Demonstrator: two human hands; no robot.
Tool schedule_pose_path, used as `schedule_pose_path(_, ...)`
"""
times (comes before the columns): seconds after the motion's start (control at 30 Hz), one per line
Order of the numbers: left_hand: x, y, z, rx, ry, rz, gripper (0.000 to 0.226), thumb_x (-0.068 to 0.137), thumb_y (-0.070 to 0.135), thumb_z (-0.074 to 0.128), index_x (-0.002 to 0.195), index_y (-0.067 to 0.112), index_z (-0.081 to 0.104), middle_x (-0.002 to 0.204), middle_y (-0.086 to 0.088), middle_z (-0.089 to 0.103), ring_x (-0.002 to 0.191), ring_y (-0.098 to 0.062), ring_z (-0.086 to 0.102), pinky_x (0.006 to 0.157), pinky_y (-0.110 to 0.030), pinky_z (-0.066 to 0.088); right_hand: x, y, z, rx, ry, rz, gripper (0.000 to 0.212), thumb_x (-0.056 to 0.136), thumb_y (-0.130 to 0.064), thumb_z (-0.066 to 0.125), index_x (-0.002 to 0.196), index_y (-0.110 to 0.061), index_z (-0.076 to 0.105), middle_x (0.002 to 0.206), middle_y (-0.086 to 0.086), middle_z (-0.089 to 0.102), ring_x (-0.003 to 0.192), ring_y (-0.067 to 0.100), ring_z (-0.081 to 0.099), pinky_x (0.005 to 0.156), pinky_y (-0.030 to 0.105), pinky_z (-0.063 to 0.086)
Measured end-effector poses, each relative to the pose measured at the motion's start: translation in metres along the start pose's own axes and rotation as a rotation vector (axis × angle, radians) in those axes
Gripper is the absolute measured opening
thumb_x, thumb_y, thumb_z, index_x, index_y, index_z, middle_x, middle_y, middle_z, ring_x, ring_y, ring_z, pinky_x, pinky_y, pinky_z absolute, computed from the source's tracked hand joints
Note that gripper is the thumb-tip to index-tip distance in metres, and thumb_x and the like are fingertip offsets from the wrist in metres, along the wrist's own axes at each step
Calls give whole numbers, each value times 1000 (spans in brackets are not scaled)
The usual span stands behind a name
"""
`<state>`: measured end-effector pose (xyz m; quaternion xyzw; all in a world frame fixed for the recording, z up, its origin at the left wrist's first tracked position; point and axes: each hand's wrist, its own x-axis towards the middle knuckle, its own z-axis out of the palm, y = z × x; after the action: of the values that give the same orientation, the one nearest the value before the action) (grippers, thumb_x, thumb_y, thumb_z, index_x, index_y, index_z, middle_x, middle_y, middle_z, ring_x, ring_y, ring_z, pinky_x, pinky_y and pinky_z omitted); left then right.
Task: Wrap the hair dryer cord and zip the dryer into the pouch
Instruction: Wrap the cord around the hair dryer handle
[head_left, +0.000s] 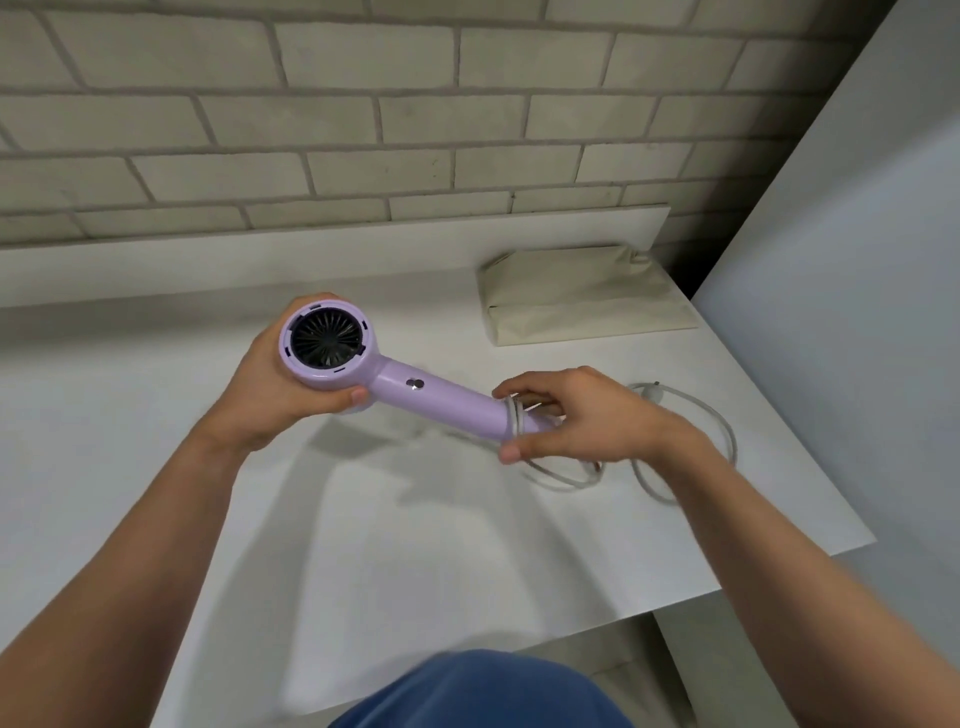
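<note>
Head view: at frame centre the left hand (275, 379) grips the head of the hair dryer (395, 387), held above the surface (363, 519), while the right hand (576, 415) grips the cord (722, 431) against the handle end. Wrapping is judged barely begun: a few turns are on, and most of the cord lies loose at centre right. The pouch (587, 296) lies at upper right without the dryer; packing and zipping remain.

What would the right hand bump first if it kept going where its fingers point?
Probably the left hand gripping the purple hair dryer; the right hand aims along its handle, depth unclear.
</note>
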<state>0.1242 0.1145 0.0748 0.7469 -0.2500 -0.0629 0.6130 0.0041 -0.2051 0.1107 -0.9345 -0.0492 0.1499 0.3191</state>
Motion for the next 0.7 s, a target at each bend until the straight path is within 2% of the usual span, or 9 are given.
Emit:
schedule_pose_path(0.1, -1, 1, -3, 10, -80, -3, 83, 55, 12, 93, 130, 15, 56, 128, -13, 64, 118, -35, 60, 99, -57, 51, -6, -2, -20, 412, -214, 36, 34, 96, -29, 63, 129, -26, 70, 125, -8, 74, 121, 5, 66, 100, 35, 57)
schedule_pose_path(0.2, -2, 0, -2, -17, -82, 7, 85, 55, 19, 92, 131, 12, 56, 129, -16, 63, 120, -38, 58, 102, -62, 48, -4, 5, -22, 469, -149, -57, 36, 99, 5, 56, 124, -16, 71, 120, 0, 77, 121, 13, 68, 105, 40, 54)
schedule_pose_path(0.3, -1, -1, 0, -42, -70, 24, 86, 56, 19, 91, 133, 9, 55, 131, -19, 62, 122, -40, 57, 104, -65, 45, 3, 18, -14, 424, 47, -119, 20, 91, -8, 76, 107, -20, 78, 102, -2, 80, 102, 12, 75, 100, 32, 55)
schedule_pose_path(0.4, 1, -1, 1, -39, -61, 46, 85, 56, 18, 91, 133, 8, 55, 131, -19, 62, 122, -40, 57, 105, -63, 46, 8, 28, 0, 331, 202, -215, 12, 88, -16, 79, 99, -22, 80, 95, -7, 71, 88, 7, 68, 85, 20, 51)
schedule_pose_path(0.47, 2, -2, 2, -58, -30, 53, 85, 57, 19, 91, 133, 6, 54, 131, -21, 60, 122, -41, 57, 104, -61, 46, 9, 35, 10, 418, 268, -231, 5, 92, -24, 77, 97, -25, 77, 100, -3, 65, 93, 11, 65, 89, 25, 51)
schedule_pose_path(0.53, 2, -2, 4, -88, 7, 54, 86, 57, 19, 91, 134, 6, 54, 132, -22, 59, 122, -40, 57, 102, -58, 48, 9, 40, 21, 541, 270, -230, 13, 92, -37, 75, 98, -26, 72, 102, -4, 69, 96, 14, 65, 90, 31, 51)
schedule_pose_path(0.57, 2, -1, 6, -96, 30, 58, 86, 57, 20, 91, 134, 7, 54, 132, -20, 60, 122, -38, 58, 101, -54, 49, 9, 43, 28, 535, 277, -248, 13, 92, -32, 73, 101, -24, 69, 100, -6, 70, 94, 14, 66, 88, 31, 51)
schedule_pose_path(0.63, 2, 1, 12, -93, 73, 65, 83, 57, 23, 91, 132, 13, 57, 128, -11, 64, 118, -27, 61, 98, -45, 52, 12, 46, 45, 485, 318, -236, 17, 92, -1, 59, 100, -16, 62, 88, -4, 71, 85, 18, 67, 84, 33, 52)
schedule_pose_path(0.7, 2, 2, 18, -95, 113, 59, 81, 56, 24, 91, 131, 16, 59, 123, 0, 66, 114, -18, 63, 94, -35, 53, 13, 41, 61, 564, 326, -77, 28, 97, 10, 44, 87, -14, 55, 69, -3, 61, 66, 18, 59, 85, 45, 57)
